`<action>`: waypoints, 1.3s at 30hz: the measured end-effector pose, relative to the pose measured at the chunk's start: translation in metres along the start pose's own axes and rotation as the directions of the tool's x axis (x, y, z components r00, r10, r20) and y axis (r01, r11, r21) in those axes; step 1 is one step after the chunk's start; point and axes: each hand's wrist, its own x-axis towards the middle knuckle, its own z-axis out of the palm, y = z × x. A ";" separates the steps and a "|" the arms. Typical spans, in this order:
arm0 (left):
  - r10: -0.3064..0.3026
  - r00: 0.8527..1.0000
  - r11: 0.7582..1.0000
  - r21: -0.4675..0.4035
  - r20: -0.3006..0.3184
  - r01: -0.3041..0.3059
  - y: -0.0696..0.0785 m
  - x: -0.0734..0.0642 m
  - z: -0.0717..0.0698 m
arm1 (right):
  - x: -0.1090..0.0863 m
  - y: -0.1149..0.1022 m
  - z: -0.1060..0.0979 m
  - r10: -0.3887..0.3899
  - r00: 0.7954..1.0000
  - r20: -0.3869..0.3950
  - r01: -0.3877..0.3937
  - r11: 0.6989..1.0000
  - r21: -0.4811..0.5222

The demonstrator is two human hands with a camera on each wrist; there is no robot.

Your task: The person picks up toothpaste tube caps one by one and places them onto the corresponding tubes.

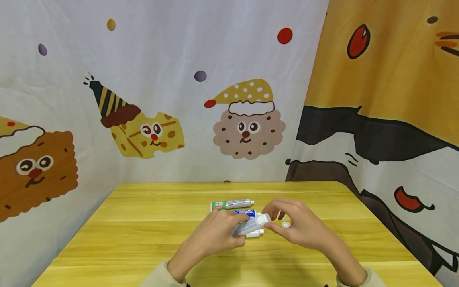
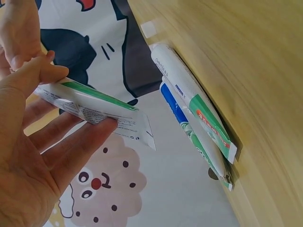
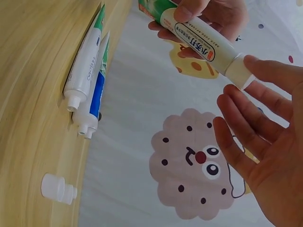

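Pale sleeves (image 1: 161,276) frame the foot of the scene at 7 and 5 o'clock, each ending in a bare hand at work over a wooden table (image 1: 150,239). The left hand (image 1: 224,229) holds a toothpaste tube (image 1: 248,226) clear of the surface, thumb on one side and fingers on the other, the flat tail jutting free behind the grip. The right hand (image 1: 297,224) pinches the white cap (image 1: 264,219) at the tube's far end between thumb and forefinger, its other fingers spread loose.

The tube's long axis is what counts: seen from the head, it runs from 8 o'clock to 2, straight out of the left grip, so the cap sits at the left hand's 2 o'clock and the right hand's 9. The right hand is the nearer to it.

On the table, a white tube (image 1: 256,233) shows partly beneath the held one. Loose caps (image 1: 285,225) lie just beyond the right thumb, their number hard to tell. Farther off, toward 12, come a blue tube (image 1: 245,213), then a green tube (image 1: 231,205), nozzle toward 3 o'clock. A cartoon-print cloth (image 1: 199,169) hangs behind.
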 end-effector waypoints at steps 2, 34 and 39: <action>-0.001 1.000 1.000 -0.001 0.000 0.001 0.000 0.000 0.000 | 0.000 0.000 0.000 0.029 1.000 -0.001 -0.029 0.999 -0.018; -0.002 1.000 1.000 0.027 0.017 0.001 0.001 0.000 0.000 | -0.001 0.003 0.002 -0.041 0.999 0.002 0.041 0.999 0.006; -0.001 0.999 1.000 0.029 0.037 0.000 0.002 0.000 0.000 | -0.001 0.002 0.001 -0.026 1.000 -0.014 0.025 0.999 -0.044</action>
